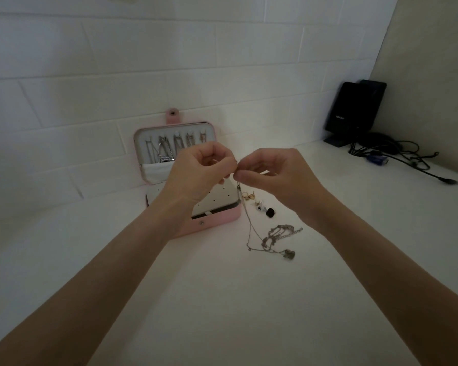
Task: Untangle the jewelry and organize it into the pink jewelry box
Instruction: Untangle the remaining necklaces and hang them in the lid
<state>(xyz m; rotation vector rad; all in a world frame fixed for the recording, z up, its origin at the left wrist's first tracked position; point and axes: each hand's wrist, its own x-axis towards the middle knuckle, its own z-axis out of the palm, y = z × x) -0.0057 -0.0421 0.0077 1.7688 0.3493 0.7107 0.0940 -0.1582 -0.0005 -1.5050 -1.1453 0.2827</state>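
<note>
1. Left hand (200, 170): raised, fingers curled, tips pinching the top of a thin chain (250, 223).
2. Right hand (276, 175): raised beside it, fingertips pinching the same chain end.
3. Chain: hangs down to a tangled jewelry heap (278, 240) on the white counter (222, 299).
4. Pink jewelry box (214, 220): open, far left of the heap, necklaces hung in its lid.
5. Earrings (251, 198): loose, just right of the box.

White counter (222, 299) w/ white tiled wall (169, 62) behind. Far right: black device (354, 112) upright on a stand, near the corner. Black cables (397, 154) tangled just beside it, incl. a blue plug (378, 160).
</note>
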